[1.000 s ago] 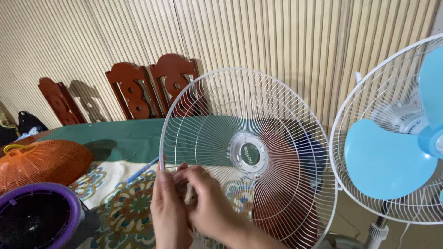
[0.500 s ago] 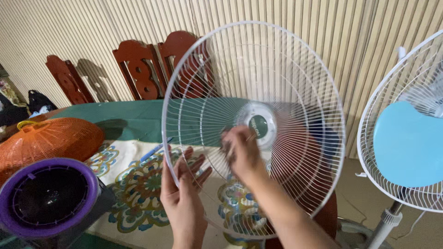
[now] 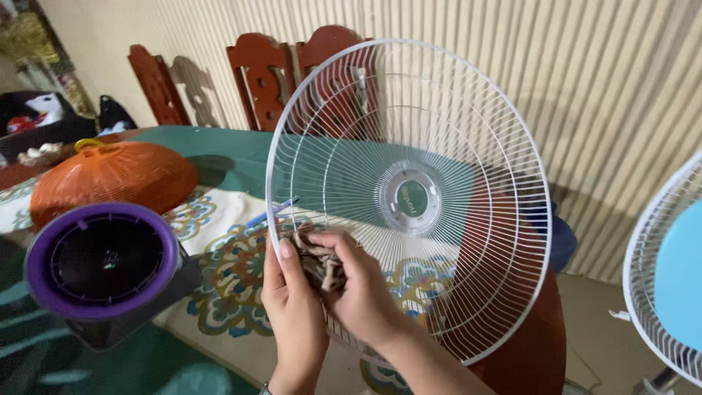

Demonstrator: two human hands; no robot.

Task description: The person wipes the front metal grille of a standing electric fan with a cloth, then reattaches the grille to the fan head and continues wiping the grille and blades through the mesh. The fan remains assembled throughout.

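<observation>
A white wire fan grille [image 3: 468, 132] with a round grey and green hub stands upright in front of me. My left hand [image 3: 292, 314] grips its lower left rim, thumb pointing up along the wire. Just to the right, my right hand [image 3: 358, 289] is closed on a crumpled brownish cloth [image 3: 318, 262] and presses it against the grille's inner wires near the rim.
A purple-rimmed black round housing [image 3: 102, 260] sits at the near left on a patterned tablecloth [image 3: 227, 285]. Behind it lies an orange mesh dome cover [image 3: 110, 179]. Red wooden chairs [image 3: 256, 73] lean at the ribbed wall. A standing fan with a blue blade [image 3: 673, 292] is at the right.
My right hand has come down from near the hub to the lower left rim, beside my left hand. My view has shifted left, so the standing fan sits further right.
</observation>
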